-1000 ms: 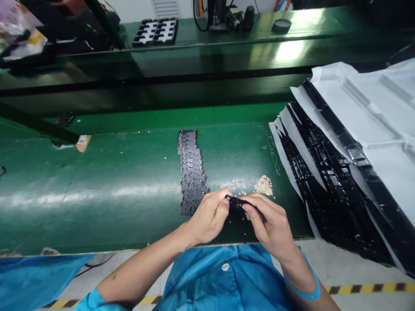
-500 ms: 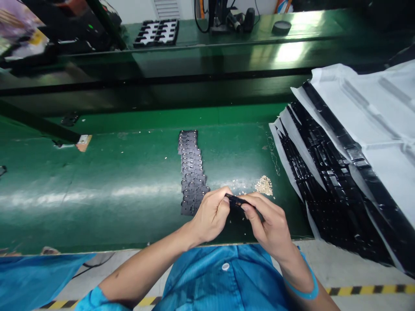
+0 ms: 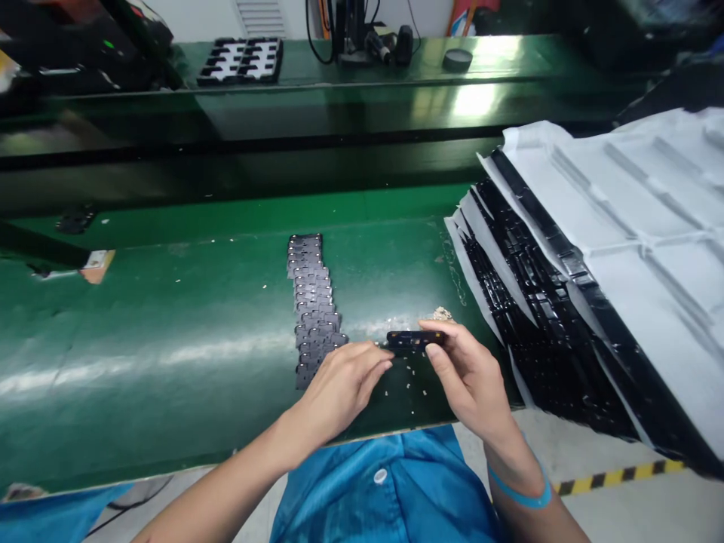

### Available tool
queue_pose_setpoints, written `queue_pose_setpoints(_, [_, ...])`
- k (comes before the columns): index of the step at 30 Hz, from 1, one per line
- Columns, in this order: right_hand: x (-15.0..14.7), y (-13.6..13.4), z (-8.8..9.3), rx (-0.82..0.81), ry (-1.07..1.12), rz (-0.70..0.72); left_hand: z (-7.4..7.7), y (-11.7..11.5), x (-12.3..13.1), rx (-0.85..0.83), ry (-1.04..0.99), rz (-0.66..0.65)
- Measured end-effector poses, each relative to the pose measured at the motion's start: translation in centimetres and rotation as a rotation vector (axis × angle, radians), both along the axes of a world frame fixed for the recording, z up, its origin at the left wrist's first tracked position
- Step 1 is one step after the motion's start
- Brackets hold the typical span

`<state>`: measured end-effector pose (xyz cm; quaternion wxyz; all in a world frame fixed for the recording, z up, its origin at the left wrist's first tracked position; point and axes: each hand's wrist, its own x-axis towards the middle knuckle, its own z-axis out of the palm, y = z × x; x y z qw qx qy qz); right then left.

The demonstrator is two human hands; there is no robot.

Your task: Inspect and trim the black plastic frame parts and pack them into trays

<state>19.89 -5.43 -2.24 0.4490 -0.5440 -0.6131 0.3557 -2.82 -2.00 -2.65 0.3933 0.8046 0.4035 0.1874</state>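
My right hand [image 3: 467,377] pinches one end of a small flat black plastic part [image 3: 412,340] between thumb and fingers, just above the green bench [image 3: 170,332]. The fingertips of my left hand [image 3: 342,385] reach toward the part's left end, loosely curled, and I cannot tell whether they touch it. A column of matching black parts [image 3: 311,302] lies overlapped on the bench just left of my hands. Small pale crumbs [image 3: 408,377] are scattered under the hands.
Stacked black trays [image 3: 543,317] interleaved with white sheets [image 3: 627,241] lean at the right. A further green bench at the back carries a black tray of parts [image 3: 240,60], cables and a tape roll [image 3: 457,59]. Yellow-black floor tape [image 3: 616,477] runs at lower right.
The camera view shifted left. My left hand slid off the part's left end, so the part now sits mainly in my right hand, turned flatter.
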Motion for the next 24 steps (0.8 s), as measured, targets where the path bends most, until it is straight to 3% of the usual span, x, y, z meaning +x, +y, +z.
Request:
queue_pose_setpoints(3, [-0.3,-0.3,0.1,-0.011,0.042,-0.042,0.8,0.1,-0.2,0.016,0.071,0.006])
queue_pose_setpoints(7, [-1.1,-0.4,0.2,0.041,0.034,-0.037,1.6,0.1,0.5,-0.124,-0.144,0.114])
queue_pose_setpoints(11, [-2.0,-0.5,0.1,0.087,0.032,-0.080,2.0,-0.3,1.3,-0.265,-0.270,0.109])
queue_pose_setpoints(17, [-2.8,-0.3,0.1,0.066,0.111,-0.147,1.7,-1.1,1.5,-0.370,-0.357,0.126])
queue_pose_setpoints(24, [-2.5,-0.6,-0.1,0.017,0.156,-0.074,1.1,-1.5,1.2,-0.390,-0.332,0.151])
